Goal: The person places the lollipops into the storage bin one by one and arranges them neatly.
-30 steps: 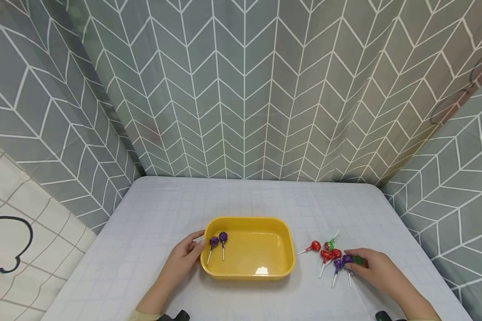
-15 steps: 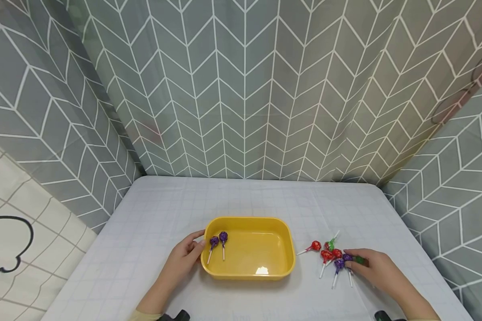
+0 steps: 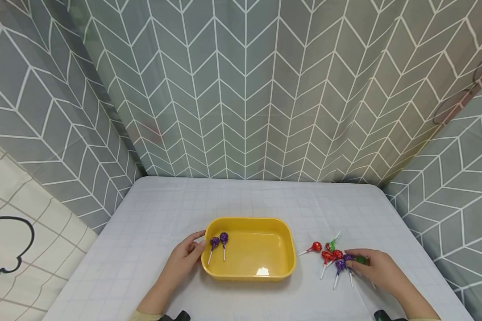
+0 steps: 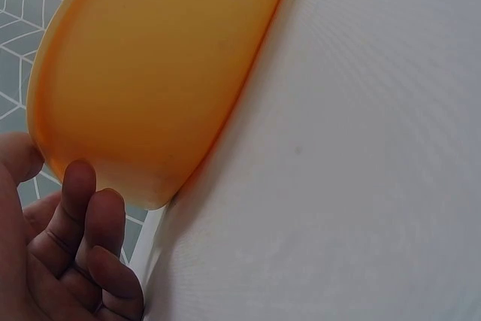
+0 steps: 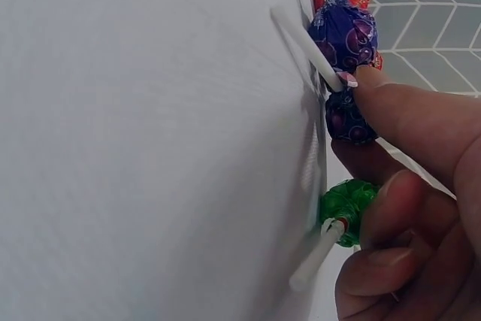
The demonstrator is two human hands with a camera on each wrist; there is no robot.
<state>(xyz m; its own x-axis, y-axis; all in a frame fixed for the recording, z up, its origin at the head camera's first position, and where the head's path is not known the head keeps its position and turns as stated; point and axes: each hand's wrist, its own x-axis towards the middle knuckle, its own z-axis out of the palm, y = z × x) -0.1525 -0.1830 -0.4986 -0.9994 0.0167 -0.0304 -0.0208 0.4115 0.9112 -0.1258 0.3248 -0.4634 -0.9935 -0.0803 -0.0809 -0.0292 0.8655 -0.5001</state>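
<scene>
My left hand (image 3: 186, 254) holds the left end of the yellow tray (image 3: 249, 277), fingertips at its rim. In the left wrist view the tray's outer wall (image 4: 150, 110) rises beside the curled fingers. Two purple lollipops (image 3: 224, 237) lie inside it at the left. Over the candy pile, my right hand (image 3: 379, 267) pinches a purple lollipop (image 5: 349, 122) between thumb and index finger, its white stick pointing away. Another purple lollipop (image 5: 344, 35) sits against it. A green lollipop (image 5: 349, 208) is by the curled lower fingers, partly hidden by them in the head view.
Several red lollipops (image 3: 327, 256) and a red-and-green one (image 3: 330, 245) lie bunched left of my right hand. One red lollipop (image 3: 316, 246) is nearer the tray. A white cloth covers the table (image 3: 249, 196), with a patterned curtain (image 3: 245, 89) behind it.
</scene>
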